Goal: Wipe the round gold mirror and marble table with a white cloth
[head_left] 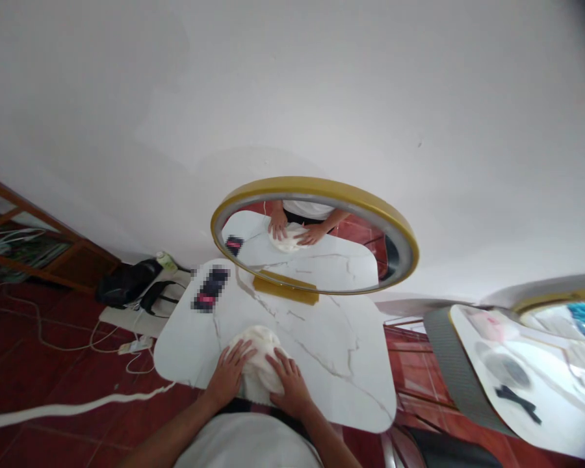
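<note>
A soft white cloth bundle (259, 343), roundish and bunched, lies near the front edge of the white marble-patterned table (322, 383). My left hand (233, 372) rests on the bundle's left side with its fingers stretched out. On the other side, my right hand (290, 380) lies over the cloth, fingers spread. Neither hand is closed around it. A paler piece of fabric hangs down between my wrists at the table edge. The mirror repeats both hands on the bundle.
An oval-looking mirror with a gold frame (316, 187) stands on a gold base (285, 288) at the table's back. A blurred-out dark phone-like item (211, 289) lies left. Cables and a power strip (135, 344) are on the left. A second white table (556, 403) stands right.
</note>
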`<action>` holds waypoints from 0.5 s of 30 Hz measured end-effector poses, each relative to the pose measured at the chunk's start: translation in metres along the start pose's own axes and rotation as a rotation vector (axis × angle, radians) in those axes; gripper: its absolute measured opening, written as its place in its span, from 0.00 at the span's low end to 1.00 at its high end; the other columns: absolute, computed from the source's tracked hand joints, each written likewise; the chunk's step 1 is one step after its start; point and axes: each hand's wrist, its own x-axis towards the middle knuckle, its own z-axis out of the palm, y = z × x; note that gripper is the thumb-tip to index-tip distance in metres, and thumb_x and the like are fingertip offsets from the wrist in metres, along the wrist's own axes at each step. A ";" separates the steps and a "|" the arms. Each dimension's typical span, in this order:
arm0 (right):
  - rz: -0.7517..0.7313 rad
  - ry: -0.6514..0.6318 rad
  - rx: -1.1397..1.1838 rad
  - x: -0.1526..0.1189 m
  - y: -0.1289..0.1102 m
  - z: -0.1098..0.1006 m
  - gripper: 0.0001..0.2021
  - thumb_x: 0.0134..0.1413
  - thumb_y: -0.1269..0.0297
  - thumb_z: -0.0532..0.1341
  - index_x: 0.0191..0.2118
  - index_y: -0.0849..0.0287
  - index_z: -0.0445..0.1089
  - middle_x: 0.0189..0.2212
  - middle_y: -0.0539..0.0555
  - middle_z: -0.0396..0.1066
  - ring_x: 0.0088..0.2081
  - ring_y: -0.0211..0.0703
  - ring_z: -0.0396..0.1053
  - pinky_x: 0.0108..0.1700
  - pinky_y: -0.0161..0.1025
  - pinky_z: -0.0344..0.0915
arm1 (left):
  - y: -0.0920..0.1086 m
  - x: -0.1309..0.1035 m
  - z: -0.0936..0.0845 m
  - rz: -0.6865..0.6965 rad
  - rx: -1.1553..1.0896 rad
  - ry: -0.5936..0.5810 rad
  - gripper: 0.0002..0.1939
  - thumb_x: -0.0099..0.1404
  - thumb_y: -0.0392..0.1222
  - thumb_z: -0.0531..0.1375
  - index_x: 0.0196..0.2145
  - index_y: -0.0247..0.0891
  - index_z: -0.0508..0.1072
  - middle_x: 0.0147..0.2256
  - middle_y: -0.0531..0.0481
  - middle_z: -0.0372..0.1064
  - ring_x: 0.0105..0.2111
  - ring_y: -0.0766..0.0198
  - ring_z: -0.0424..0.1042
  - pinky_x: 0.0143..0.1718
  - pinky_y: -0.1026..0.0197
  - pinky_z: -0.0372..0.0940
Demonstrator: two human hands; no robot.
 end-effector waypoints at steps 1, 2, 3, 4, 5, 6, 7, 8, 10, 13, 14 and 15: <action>0.014 0.009 0.009 -0.004 0.005 0.001 0.47 0.40 0.62 0.59 0.66 0.41 0.35 0.68 0.43 0.29 0.65 0.49 0.39 0.63 0.46 0.40 | 0.005 0.003 0.001 0.017 0.002 -0.003 0.40 0.55 0.27 0.48 0.64 0.52 0.50 0.65 0.60 0.42 0.65 0.59 0.40 0.63 0.47 0.37; 0.022 0.022 0.016 -0.008 0.009 0.001 0.47 0.40 0.62 0.59 0.66 0.41 0.35 0.68 0.43 0.29 0.65 0.49 0.39 0.63 0.46 0.40 | 0.009 0.006 0.002 0.027 0.003 -0.004 0.40 0.55 0.27 0.48 0.64 0.51 0.49 0.66 0.60 0.42 0.65 0.59 0.41 0.63 0.47 0.37; 0.025 0.033 0.021 -0.010 0.012 0.001 0.47 0.40 0.62 0.59 0.66 0.41 0.35 0.68 0.43 0.29 0.65 0.49 0.39 0.63 0.46 0.40 | 0.012 0.008 0.003 0.031 0.003 -0.004 0.40 0.56 0.27 0.48 0.64 0.51 0.49 0.66 0.59 0.42 0.65 0.59 0.40 0.63 0.47 0.36; 0.023 0.046 0.027 -0.011 0.014 0.000 0.47 0.40 0.63 0.59 0.66 0.41 0.35 0.67 0.43 0.29 0.64 0.49 0.39 0.63 0.45 0.41 | 0.013 0.010 0.004 0.032 0.002 -0.004 0.39 0.56 0.27 0.48 0.64 0.51 0.49 0.66 0.59 0.42 0.65 0.59 0.40 0.64 0.47 0.36; 0.021 0.057 0.031 -0.010 0.015 -0.001 0.47 0.40 0.63 0.60 0.66 0.40 0.35 0.67 0.42 0.30 0.64 0.49 0.40 0.62 0.45 0.42 | 0.014 0.012 0.004 0.032 -0.001 -0.006 0.39 0.56 0.27 0.48 0.64 0.51 0.49 0.66 0.60 0.41 0.65 0.59 0.40 0.64 0.47 0.36; 0.019 0.068 0.032 -0.009 0.015 -0.003 0.47 0.40 0.63 0.60 0.66 0.40 0.36 0.67 0.42 0.31 0.64 0.49 0.41 0.62 0.45 0.42 | 0.013 0.015 0.004 0.033 -0.006 -0.011 0.40 0.56 0.27 0.48 0.64 0.52 0.50 0.66 0.60 0.41 0.65 0.59 0.39 0.64 0.47 0.36; 0.017 0.077 0.031 -0.007 0.016 -0.004 0.47 0.40 0.63 0.60 0.66 0.40 0.36 0.67 0.42 0.31 0.63 0.49 0.42 0.62 0.45 0.43 | 0.012 0.018 0.003 0.034 -0.012 -0.021 0.40 0.55 0.27 0.48 0.64 0.52 0.50 0.66 0.60 0.41 0.65 0.59 0.39 0.64 0.47 0.36; 0.017 0.089 0.027 -0.005 0.016 -0.007 0.47 0.40 0.63 0.60 0.66 0.40 0.36 0.67 0.42 0.32 0.63 0.49 0.43 0.62 0.45 0.43 | 0.011 0.022 0.001 0.034 -0.019 -0.034 0.40 0.55 0.26 0.48 0.64 0.52 0.50 0.66 0.60 0.41 0.65 0.60 0.39 0.64 0.47 0.36; 0.024 0.128 0.015 0.002 0.016 -0.012 0.47 0.40 0.64 0.60 0.65 0.39 0.36 0.67 0.42 0.32 0.63 0.50 0.43 0.62 0.46 0.44 | 0.006 0.032 -0.003 0.024 -0.034 -0.059 0.40 0.55 0.26 0.47 0.64 0.51 0.50 0.66 0.59 0.41 0.65 0.60 0.39 0.64 0.47 0.36; 0.048 0.196 -0.012 0.018 0.017 -0.023 0.47 0.40 0.65 0.59 0.65 0.39 0.36 0.67 0.41 0.32 0.64 0.49 0.42 0.62 0.46 0.45 | 0.000 0.054 -0.012 0.014 -0.056 -0.085 0.41 0.54 0.26 0.47 0.64 0.51 0.50 0.66 0.59 0.40 0.65 0.61 0.38 0.63 0.47 0.37; 0.057 0.215 -0.023 0.024 0.017 -0.027 0.47 0.41 0.66 0.59 0.65 0.39 0.36 0.67 0.40 0.32 0.64 0.49 0.41 0.62 0.47 0.45 | -0.002 0.062 -0.016 0.012 -0.061 -0.090 0.41 0.54 0.25 0.47 0.64 0.51 0.50 0.66 0.59 0.40 0.65 0.62 0.37 0.63 0.47 0.38; 0.069 0.232 -0.035 0.030 0.017 -0.031 0.46 0.41 0.67 0.59 0.65 0.39 0.36 0.67 0.40 0.32 0.64 0.49 0.41 0.62 0.47 0.46 | -0.003 0.069 -0.020 0.008 -0.065 -0.095 0.42 0.53 0.25 0.47 0.64 0.51 0.49 0.66 0.59 0.40 0.65 0.62 0.37 0.63 0.48 0.38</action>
